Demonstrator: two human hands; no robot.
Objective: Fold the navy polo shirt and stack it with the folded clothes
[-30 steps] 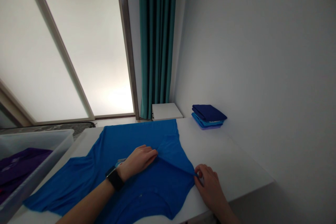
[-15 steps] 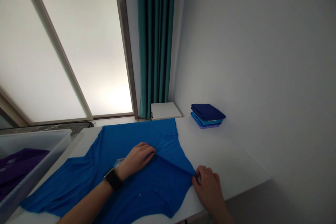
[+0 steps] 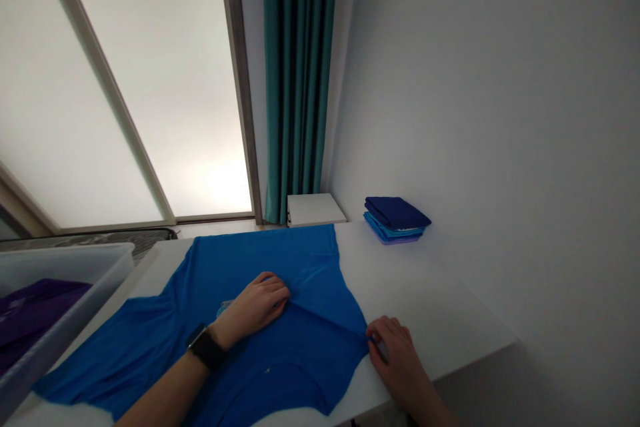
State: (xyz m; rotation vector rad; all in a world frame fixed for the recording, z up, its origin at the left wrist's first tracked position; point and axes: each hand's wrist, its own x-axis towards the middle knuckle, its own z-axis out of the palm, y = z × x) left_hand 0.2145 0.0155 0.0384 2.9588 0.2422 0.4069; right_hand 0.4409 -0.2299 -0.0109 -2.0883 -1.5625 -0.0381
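Observation:
A blue T-shirt lies spread on the white table, its neckline toward me and one sleeve stretched out to the left. My left hand, with a black watch on the wrist, rests on the middle of the shirt. Its fingers are curled together on the fabric, where a crease starts, and it partly covers a light print. My right hand pinches the shirt's right sleeve edge between thumb and fingers. That crease runs across between both hands.
A folded stack of dark blue, blue and purple clothes sits at the table's back right, near the wall. At left stands a translucent bin with a purple garment inside. Beyond the table are a small white cabinet and a green curtain.
My left hand has slid slightly left over the shirt. The raised fold between my hands now lies flatter. My right hand keeps its pinch on the sleeve edge, nearly in place.

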